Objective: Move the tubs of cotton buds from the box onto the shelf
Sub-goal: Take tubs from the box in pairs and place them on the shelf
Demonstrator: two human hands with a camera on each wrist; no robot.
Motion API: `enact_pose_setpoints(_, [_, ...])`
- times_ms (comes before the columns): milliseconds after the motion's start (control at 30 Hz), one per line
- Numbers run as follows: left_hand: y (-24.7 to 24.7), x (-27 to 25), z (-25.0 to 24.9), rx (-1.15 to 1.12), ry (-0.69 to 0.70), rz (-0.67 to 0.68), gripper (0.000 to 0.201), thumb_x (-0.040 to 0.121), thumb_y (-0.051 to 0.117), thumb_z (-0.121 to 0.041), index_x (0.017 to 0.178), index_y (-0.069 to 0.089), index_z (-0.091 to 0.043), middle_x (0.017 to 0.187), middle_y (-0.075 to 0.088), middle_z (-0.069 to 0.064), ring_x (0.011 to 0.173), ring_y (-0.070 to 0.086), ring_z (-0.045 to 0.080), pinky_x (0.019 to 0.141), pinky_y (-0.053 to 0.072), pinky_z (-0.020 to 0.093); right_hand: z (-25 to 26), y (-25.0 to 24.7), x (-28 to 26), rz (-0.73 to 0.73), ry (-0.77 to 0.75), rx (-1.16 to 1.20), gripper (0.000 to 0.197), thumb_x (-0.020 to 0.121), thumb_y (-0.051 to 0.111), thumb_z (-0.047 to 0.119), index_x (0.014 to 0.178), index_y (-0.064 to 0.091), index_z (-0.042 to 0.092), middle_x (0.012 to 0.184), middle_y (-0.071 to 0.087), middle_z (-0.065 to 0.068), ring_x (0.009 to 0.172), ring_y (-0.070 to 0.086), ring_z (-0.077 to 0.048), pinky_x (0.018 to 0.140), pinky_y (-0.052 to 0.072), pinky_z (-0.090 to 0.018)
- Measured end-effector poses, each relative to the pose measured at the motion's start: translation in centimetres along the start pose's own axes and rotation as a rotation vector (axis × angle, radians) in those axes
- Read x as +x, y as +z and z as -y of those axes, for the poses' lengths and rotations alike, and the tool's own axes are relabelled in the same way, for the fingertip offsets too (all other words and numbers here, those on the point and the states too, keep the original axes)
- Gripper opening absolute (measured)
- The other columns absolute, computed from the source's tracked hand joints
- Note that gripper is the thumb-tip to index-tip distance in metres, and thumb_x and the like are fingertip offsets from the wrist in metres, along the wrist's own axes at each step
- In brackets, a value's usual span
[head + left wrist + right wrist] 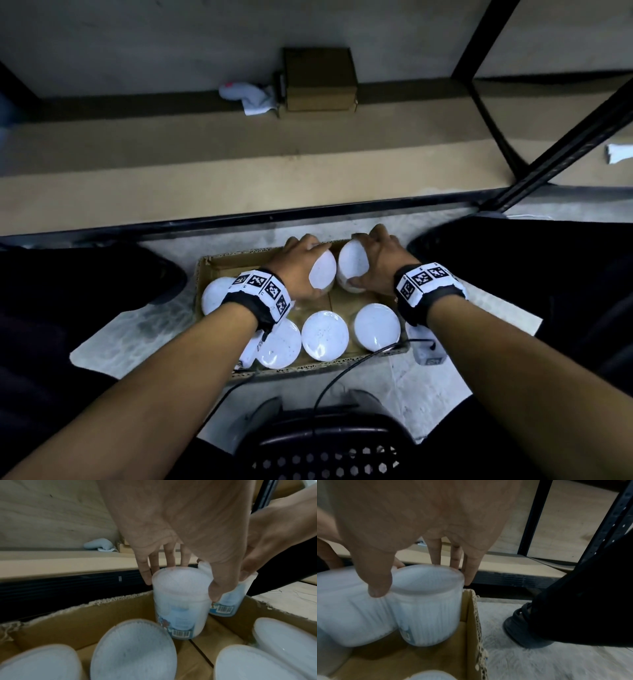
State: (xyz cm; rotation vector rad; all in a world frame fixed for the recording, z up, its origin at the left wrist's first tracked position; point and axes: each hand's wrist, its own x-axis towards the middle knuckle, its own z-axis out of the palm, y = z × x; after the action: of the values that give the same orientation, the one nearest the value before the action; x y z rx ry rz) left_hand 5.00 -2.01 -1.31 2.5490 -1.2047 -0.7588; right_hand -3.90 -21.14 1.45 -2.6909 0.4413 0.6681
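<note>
At the far end of the cardboard box (219, 262) on the floor, I have both hands down on tubs of cotton buds. My left hand (296, 263) is curled over the lid of the left tub (322, 270); from the left wrist view its fingers (145, 573) wrap the far rim and the thumb presses the near side just under the lid, so the tub (181, 605) sits directly beneath the palm, held from above. Its base looks close to the box floor; I cannot tell whether it is touching.

My right hand (378, 265) grips the right tub (352, 265) the same way. In the right wrist view the thumb (376, 577) is hooked over the near-left rim and the fingers reach down behind the far rim, with the tub (428, 605) tilted slightly, in the corner by the box wall (471, 615). The two held tubs are side by side, touching or nearly so.

Four more tubs (325, 335) stand nearer me in the box. The shelf (239, 161) lies just beyond the box, with a small carton (318, 82) and a white cloth (246, 96) at its back.
</note>
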Motion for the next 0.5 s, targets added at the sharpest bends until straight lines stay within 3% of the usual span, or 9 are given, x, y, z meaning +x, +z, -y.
enact_pose_setpoints(200, [-3.7, -1.4, 0.3, -0.002, 0.011, -0.038, 0.105, 0.059, 0.073, -0.056, 0.150, 0.030, -0.028, 0.144, 0.031, -0.005, 0.128, 0.033, 0.023, 0.108, 0.037, 0.040, 1.3, -4.5, -1.7, -0.041, -0.053, -0.051, 0.102, 0.068, 0.072, 0.063, 0.152, 0.026, 0.028, 0.149, 0.022, -0.007, 0.136, 0.036, -0.029, 0.111, 0.037, -0.035])
enact_pose_setpoints(333, [-7.3, -2.6, 0.1, 0.011, 0.028, -0.094, 0.101, 0.063, 0.078, -0.046, 0.151, 0.031, -0.029, 0.144, 0.032, -0.005, 0.127, 0.033, 0.022, 0.108, 0.035, 0.034, 2.7, -7.5, -2.9, -0.087, -0.069, -0.052, 0.101, 0.063, 0.074, 0.065, 0.149, 0.032, 0.029, 0.134, 0.030, -0.005, 0.124, 0.048, -0.030, 0.105, 0.044, -0.039])
enact_pose_setpoints(500, [-12.4, -5.4, -0.9, 0.065, 0.067, -0.158, 0.097, 0.065, 0.075, -0.050, 0.149, 0.032, -0.029, 0.145, 0.030, -0.007, 0.131, 0.030, 0.020, 0.111, 0.034, 0.038, 4.7, -11.7, -5.3, -0.188, -0.129, -0.037, 0.099, 0.066, 0.074, 0.064, 0.150, 0.031, 0.031, 0.142, 0.030, -0.006, 0.129, 0.044, -0.031, 0.106, 0.042, -0.040])
